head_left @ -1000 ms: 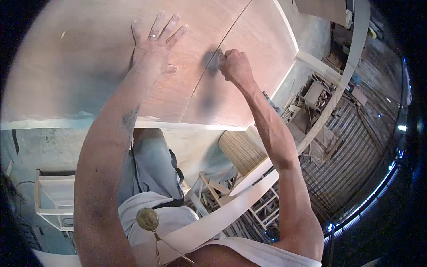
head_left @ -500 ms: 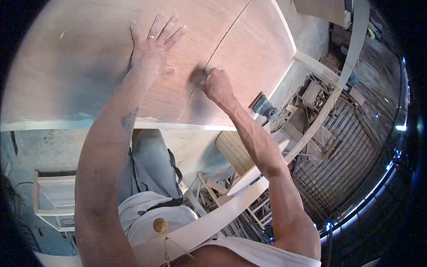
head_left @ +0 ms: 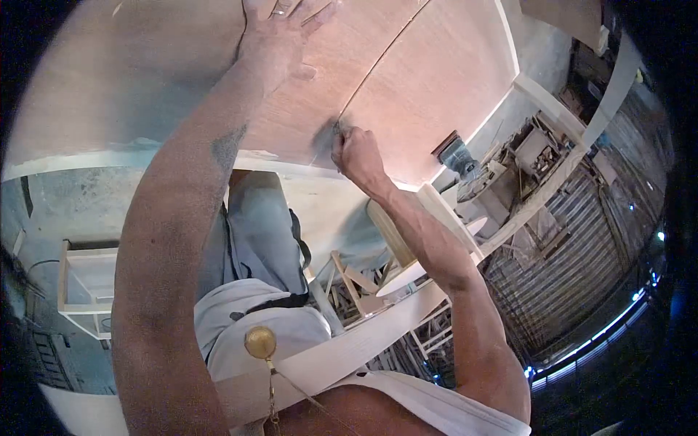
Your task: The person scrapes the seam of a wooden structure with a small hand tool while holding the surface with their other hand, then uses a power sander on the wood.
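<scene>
A large wooden panel [head_left: 429,94] with a pale edge fills the upper part of the view, and a thin dark line [head_left: 378,62] runs across it. My left hand [head_left: 280,40] lies flat on the panel with its fingers spread, their tips near the top of the view; one finger bears a ring. Close to the lower end of the line, my right hand [head_left: 358,156] is closed in a pinch against the surface. What it holds is too small and hidden to make out.
A sander-like tool [head_left: 458,155] sits on the panel's right edge. Below are a wooden frame [head_left: 91,309], scrap wood [head_left: 356,280], a crate of offcuts [head_left: 534,152] and corrugated sheeting [head_left: 560,283]. A pendant [head_left: 259,342] hangs in front of my shirt.
The view has shifted, so the panel and my left hand sit higher in it. My right hand has moved down along the line, still closed.
</scene>
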Demonstrator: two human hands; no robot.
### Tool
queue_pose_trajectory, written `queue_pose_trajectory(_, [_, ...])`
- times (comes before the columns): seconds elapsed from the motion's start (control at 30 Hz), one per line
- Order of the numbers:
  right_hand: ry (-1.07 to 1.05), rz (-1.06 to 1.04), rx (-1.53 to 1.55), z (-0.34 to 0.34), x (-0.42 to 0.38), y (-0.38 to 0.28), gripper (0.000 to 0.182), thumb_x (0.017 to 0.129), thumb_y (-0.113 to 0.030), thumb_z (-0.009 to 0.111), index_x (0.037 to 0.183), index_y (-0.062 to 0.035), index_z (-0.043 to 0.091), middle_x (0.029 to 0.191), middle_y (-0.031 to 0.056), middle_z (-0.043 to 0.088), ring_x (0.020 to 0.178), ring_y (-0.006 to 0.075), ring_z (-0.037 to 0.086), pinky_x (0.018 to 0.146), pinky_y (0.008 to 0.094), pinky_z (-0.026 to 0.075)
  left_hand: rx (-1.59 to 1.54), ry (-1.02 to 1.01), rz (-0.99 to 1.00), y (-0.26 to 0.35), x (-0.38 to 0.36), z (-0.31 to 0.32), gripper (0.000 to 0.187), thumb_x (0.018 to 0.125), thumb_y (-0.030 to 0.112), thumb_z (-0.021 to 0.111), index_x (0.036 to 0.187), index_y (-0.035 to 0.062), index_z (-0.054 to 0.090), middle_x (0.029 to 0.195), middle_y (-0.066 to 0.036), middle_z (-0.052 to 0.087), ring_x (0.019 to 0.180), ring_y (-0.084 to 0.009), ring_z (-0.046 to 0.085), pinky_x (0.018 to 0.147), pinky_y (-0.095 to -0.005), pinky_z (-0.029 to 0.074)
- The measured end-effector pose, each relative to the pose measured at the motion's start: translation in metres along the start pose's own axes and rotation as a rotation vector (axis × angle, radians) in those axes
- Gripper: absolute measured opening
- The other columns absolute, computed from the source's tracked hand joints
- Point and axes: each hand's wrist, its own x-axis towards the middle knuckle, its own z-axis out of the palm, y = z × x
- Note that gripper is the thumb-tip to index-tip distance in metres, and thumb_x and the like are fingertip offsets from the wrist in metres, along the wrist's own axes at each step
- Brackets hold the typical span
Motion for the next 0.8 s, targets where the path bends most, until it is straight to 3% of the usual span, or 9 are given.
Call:
queue_pose_trajectory(0.07, [-0.017, 0.052, 0.117, 0.003, -0.002, 0.003, 0.027, 0.088, -0.013, 0.054, 0.068, 0.0028, 0.062, 0.054, 0.0194, 0.06, 0.047, 0.0301, 0.063, 0.051, 0.0402, 0.052, 0.003, 0.173, 0.071, -0.006, -0.002, 0.016, 0.107, 0.064, 0.062, 0.072, 0.151, 0.019, 0.026, 0.158, -0.017, 0.015, 0.145, -0.04, 0.009, 0.105, -0.0753, 0.004])
queue_pose_trajectory(0.17, [0.015, 0.049, 0.205, 0.002, -0.008, 0.003, 0.03, 0.09, -0.014, 0.055, 0.066, 0.0023, 0.06, 0.05, 0.0152, 0.058, 0.044, 0.0239, 0.061, 0.047, 0.0362, 0.051, -0.1, 0.137, 0.09, -0.006, -0.007, -0.004, 0.103, 0.064, 0.055, 0.075, 0.149, 0.0178, 0.03, 0.156, -0.02, 0.018, 0.144, -0.0405, 0.012, 0.104, -0.0766, 0.005])
queue_pose_trajectory(0.27, [0.067, 0.045, 0.212, 0.006, -0.012, 0.003, 0.031, 0.091, -0.014, 0.054, 0.066, 0.002, 0.058, 0.05, 0.0128, 0.057, 0.043, 0.0214, 0.06, 0.044, 0.0336, 0.049, 0.059, -0.139, -0.061, 0.003, 0.0, -0.004, 0.115, 0.065, 0.064, 0.072, 0.154, 0.0324, 0.006, 0.16, 0.003, 0.011, 0.147, -0.0234, 0.008, 0.103, -0.0744, 0.019])
queue_pose_trajectory(0.37, [0.041, 0.041, 0.272, 0.013, -0.017, 0.009, 0.031, 0.092, -0.014, 0.052, 0.067, 0.0021, 0.056, 0.05, 0.0113, 0.056, 0.042, 0.0194, 0.058, 0.042, 0.0321, 0.047, 0.05, 0.099, 0.036, -0.002, -0.008, 0.006, 0.113, 0.064, 0.065, 0.071, 0.154, 0.0288, 0.012, 0.158, 0.001, 0.019, 0.145, -0.0247, 0.015, 0.101, -0.0725, 0.021])
queue_pose_trajectory(0.47, [0.022, 0.066, 0.334, 0.004, -0.021, 0.004, 0.029, 0.092, -0.013, 0.052, 0.068, 0.0025, 0.056, 0.05, 0.0108, 0.054, 0.042, 0.018, 0.057, 0.041, 0.032, 0.047, -0.114, 0.127, 0.229, -0.022, -0.015, 0.028, 0.119, 0.059, 0.066, 0.074, 0.153, 0.025, 0.016, 0.161, -0.002, 0.011, 0.148, -0.0291, 0.006, 0.104, -0.0782, 0.005])
queue_pose_trajectory(0.57, [0.006, 0.132, 0.38, 0.009, -0.021, 0.006, 0.025, 0.089, -0.011, 0.053, 0.068, 0.0032, 0.056, 0.05, 0.0111, 0.054, 0.042, 0.0176, 0.057, 0.043, 0.0329, 0.048, 0.107, 0.025, 0.229, -0.002, -0.039, 0.021, 0.112, 0.064, 0.069, 0.068, 0.153, 0.0246, 0.017, 0.159, 0.001, 0.014, 0.146, -0.0255, 0.012, 0.104, -0.0694, 0.018])
queue_pose_trajectory(0.67, [-0.022, 0.153, 0.391, -0.002, -0.022, 0.0, 0.02, 0.085, -0.008, 0.056, 0.07, 0.0045, 0.057, 0.05, 0.0118, 0.055, 0.044, 0.0187, 0.059, 0.045, 0.0343, 0.05, 0.035, -0.18, 0.253, 0.018, -0.047, 0.01, 0.122, 0.057, 0.068, 0.074, 0.153, 0.0212, 0.016, 0.161, -0.004, 0.009, 0.148, -0.0304, 0.003, 0.109, -0.0716, -0.002])
queue_pose_trajectory(0.73, [-0.11, 0.163, 0.314, -0.014, -0.022, -0.002, 0.018, 0.084, -0.008, 0.058, 0.072, 0.0054, 0.058, 0.051, 0.0124, 0.057, 0.046, 0.0195, 0.061, 0.047, 0.0351, 0.051, 0.002, -0.182, 0.23, 0.021, -0.049, 0.019, 0.117, 0.059, 0.063, 0.075, 0.153, 0.0259, 0.015, 0.161, 0.001, 0.006, 0.148, -0.0254, 0.003, 0.108, -0.0712, 0.007])
queue_pose_trajectory(0.8, [0.029, 0.052, 0.253, 0.005, -0.02, 0.012, 0.017, 0.083, -0.008, 0.058, 0.074, 0.0058, 0.06, 0.053, 0.0144, 0.058, 0.048, 0.0216, 0.063, 0.05, 0.0361, 0.052, 0.029, -0.214, 0.193, 0.022, -0.04, 0.013, 0.117, 0.06, 0.061, 0.077, 0.153, 0.0287, 0.014, 0.161, 0.004, 0.004, 0.148, -0.0229, 0.002, 0.109, -0.0712, 0.011])
